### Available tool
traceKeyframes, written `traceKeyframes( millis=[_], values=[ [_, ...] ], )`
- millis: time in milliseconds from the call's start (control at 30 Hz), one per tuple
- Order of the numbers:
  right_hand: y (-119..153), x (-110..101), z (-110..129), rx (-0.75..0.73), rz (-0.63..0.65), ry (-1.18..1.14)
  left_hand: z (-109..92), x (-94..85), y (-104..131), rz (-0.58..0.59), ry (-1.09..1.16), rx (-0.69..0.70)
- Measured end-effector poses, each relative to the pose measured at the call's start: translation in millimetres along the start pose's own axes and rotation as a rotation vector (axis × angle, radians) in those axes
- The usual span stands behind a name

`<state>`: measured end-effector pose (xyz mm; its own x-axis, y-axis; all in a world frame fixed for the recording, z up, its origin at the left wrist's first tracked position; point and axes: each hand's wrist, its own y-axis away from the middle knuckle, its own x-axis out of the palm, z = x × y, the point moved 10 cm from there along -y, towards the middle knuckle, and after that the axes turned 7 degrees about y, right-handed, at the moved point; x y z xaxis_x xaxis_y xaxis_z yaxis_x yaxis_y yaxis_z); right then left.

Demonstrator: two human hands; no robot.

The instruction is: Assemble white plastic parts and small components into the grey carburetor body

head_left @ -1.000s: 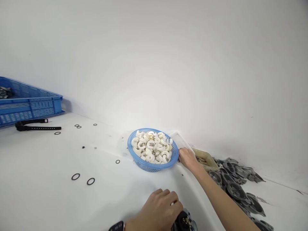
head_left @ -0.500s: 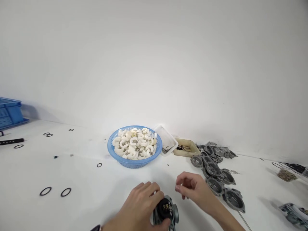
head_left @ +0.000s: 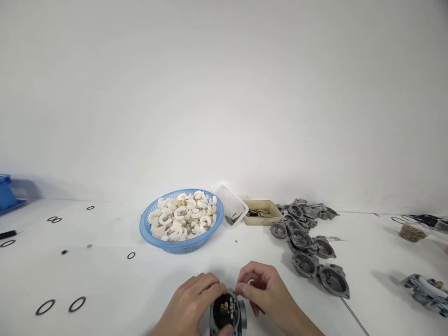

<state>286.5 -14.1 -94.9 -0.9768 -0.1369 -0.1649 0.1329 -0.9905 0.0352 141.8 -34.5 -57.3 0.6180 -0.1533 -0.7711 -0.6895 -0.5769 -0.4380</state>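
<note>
A grey metal carburetor body [head_left: 240,313] with a black inner part and brass fittings stands at the bottom middle of the head view. My left hand [head_left: 192,301] is closed around its left side, the thumb across the front. At the upper right edge of the body, my right hand [head_left: 268,291] has thumb and forefinger pinched together. Whatever lies between those fingertips is too small or too hidden to make out. Beyond both hands sits a blue basket [head_left: 144,229] heaped with white C-shaped carburetor floats [head_left: 180,213].
Grey float bowls [head_left: 301,239] lie piled on the right. A white tray [head_left: 227,201] and a yellowish tray [head_left: 263,221] with small metal parts stand behind. Black rubber rings [head_left: 77,304] are scattered leftward. Another carburetor [head_left: 425,295] lies far right; a blue crate [head_left: 7,196] stands far left.
My right hand has moved in from the right, and its fingertips now meet the carburetor's edge. The left hand keeps its hold. The camera view has shifted slightly.
</note>
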Motion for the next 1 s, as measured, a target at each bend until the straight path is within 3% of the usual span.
traceKeyframes(
  millis=[300, 767, 1000],
  values=[
    [-1, 3, 2, -0.024, -0.011, -0.034, 2, -5.3, -2, -0.047, 0.12, -0.034],
    [0, 8, 0, 0.005, -0.003, -0.089, -9, -12.8, 0, -0.118, 0.07, 0.117],
    [-3, 8, -8, 0.012, 0.014, -0.099, -9, -10.6, 0, -0.131, 0.061, 0.117]
  ],
)
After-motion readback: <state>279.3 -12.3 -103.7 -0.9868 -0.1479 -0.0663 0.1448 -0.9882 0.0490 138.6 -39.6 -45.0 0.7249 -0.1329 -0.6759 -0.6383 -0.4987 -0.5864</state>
